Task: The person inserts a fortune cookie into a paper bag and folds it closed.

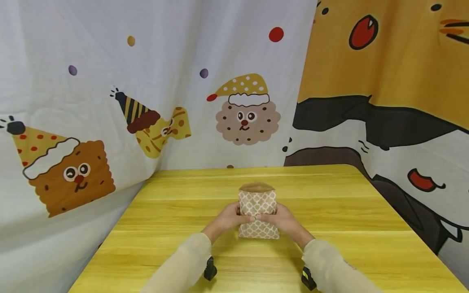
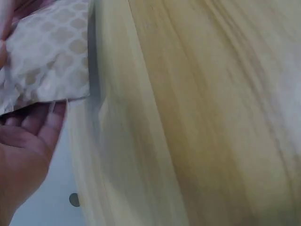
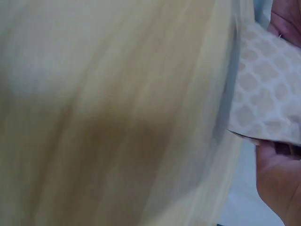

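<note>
A tan paper bag (image 1: pixel 258 202) with a white lattice print is held upright over the table, its mouth parted at the top and plain brown inside. My left hand (image 1: pixel 231 215) grips its left edge, thumb across the front and fingers behind. On the opposite edge my right hand (image 1: pixel 283 216) holds it the same way, the two thumb tips close together at the middle. In the left wrist view the left hand's fingers (image 2: pixel 40 123) pass under the bag (image 2: pixel 51 52). The right wrist view shows the bag (image 3: pixel 265 89) above the right palm (image 3: pixel 280 186).
The yellow wood-grain table (image 1: pixel 176 211) spreads out on all sides of the hands. Behind it hangs a white curtain (image 1: pixel 176 40) with cartoon prints, and an orange, black and white cartoon cloth (image 1: pixel 340 73) hangs at the right.
</note>
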Tool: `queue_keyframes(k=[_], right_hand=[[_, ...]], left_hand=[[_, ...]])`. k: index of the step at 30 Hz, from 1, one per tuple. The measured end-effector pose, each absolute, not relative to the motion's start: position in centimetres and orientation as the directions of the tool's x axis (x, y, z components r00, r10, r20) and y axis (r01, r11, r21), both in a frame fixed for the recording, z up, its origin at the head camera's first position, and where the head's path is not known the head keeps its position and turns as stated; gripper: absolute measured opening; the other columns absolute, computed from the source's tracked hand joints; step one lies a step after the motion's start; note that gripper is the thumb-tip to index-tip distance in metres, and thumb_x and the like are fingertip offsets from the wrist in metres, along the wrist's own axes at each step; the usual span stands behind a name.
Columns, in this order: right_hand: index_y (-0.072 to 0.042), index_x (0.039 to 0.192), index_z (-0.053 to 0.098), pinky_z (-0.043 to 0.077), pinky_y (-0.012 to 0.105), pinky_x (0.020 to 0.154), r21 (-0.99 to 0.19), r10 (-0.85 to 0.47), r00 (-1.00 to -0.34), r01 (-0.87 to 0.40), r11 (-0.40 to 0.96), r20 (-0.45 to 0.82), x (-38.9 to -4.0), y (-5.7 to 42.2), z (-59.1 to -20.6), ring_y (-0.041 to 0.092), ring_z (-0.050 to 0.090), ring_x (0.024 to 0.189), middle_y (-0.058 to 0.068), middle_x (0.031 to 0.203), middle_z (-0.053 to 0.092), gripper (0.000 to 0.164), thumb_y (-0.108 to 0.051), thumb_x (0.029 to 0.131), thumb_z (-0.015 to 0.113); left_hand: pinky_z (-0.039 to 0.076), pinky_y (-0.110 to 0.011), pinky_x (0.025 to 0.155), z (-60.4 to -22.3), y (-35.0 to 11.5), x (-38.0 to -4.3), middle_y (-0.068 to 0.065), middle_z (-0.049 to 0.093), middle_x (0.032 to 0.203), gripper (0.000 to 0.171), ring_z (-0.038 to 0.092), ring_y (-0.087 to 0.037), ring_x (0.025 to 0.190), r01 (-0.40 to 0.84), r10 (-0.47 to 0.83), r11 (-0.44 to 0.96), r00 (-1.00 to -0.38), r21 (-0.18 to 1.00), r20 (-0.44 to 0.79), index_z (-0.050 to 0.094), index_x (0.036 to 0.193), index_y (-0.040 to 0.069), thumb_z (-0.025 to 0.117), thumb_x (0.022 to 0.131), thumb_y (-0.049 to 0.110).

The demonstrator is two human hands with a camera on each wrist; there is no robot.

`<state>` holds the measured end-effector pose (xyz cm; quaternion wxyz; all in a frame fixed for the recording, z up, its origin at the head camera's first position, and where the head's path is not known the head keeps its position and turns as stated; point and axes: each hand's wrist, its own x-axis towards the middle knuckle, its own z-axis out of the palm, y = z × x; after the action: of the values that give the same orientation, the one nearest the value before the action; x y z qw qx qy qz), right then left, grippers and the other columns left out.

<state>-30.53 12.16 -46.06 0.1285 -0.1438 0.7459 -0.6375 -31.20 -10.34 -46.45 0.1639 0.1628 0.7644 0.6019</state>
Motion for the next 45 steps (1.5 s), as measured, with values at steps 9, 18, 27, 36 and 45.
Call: queue_keyframes(k=[9,18,27,36,45], right_hand=[[0.002,0.127,0.058,0.056,0.037,0.083,-0.994,-0.325,-0.945,-0.054,0.095,0.020,-30.5,11.9,-46.6,0.024,0.069,0.095,0.012,0.109,0.071,0.047,-0.022,0.090,0.075],[-0.009,0.138,0.056,0.052,0.032,0.082,-0.981,-0.273,-0.953,-0.164,0.105,0.130,-31.1,12.4,-45.1,0.019,0.062,0.095,0.009,0.111,0.065,0.050,-0.029,0.095,0.070],[-0.002,0.125,0.066,0.052,0.030,0.072,-0.981,-0.152,-0.982,-0.134,0.142,0.112,-31.6,12.6,-44.0,0.016,0.061,0.084,0.007,0.100,0.069,0.036,-0.018,0.093,0.072],[0.002,0.120,0.069,0.056,0.031,0.073,-0.987,-0.121,-0.986,-0.124,0.099,0.112,-31.9,13.1,-43.9,0.013,0.066,0.084,0.008,0.102,0.071,0.027,-0.006,0.095,0.066],[0.006,0.103,0.073,0.054,0.029,0.076,-0.983,-0.141,-0.981,-0.148,0.107,0.132,-31.7,13.0,-44.2,0.015,0.064,0.088,0.012,0.105,0.070,0.016,0.002,0.097,0.058]], left_hand=[[0.056,-0.036,0.083,-46.5,-10.4,-31.0,-0.006,0.070,0.107,0.045,0.068,-0.021,0.095,0.072,0.440,0.229,-0.897,0.971,-0.038,0.059,0.129,0.007,0.077,0.088,0.012],[0.053,-0.032,0.080,-44.1,-10.9,-32.1,-0.004,0.066,0.095,0.043,0.058,-0.012,0.083,0.154,0.298,0.096,-0.947,0.983,0.120,0.059,0.133,0.002,0.070,0.094,0.016],[0.056,-0.039,0.083,-43.8,-11.3,-32.7,-0.006,0.068,0.097,0.031,0.061,-0.012,0.083,0.142,0.244,0.116,-0.964,0.983,0.110,0.065,0.122,-0.004,0.069,0.095,0.010],[0.057,-0.035,0.080,-43.9,-11.8,-32.9,-0.009,0.073,0.105,0.023,0.068,-0.015,0.088,0.152,0.288,0.036,-0.948,0.988,0.135,0.070,0.116,-0.004,0.065,0.095,0.003],[0.055,-0.039,0.083,-44.0,-12.1,-32.5,-0.012,0.070,0.106,0.022,0.065,-0.020,0.093,0.178,0.290,0.113,-0.947,0.978,0.139,0.071,0.100,-0.007,0.052,0.100,0.002]])
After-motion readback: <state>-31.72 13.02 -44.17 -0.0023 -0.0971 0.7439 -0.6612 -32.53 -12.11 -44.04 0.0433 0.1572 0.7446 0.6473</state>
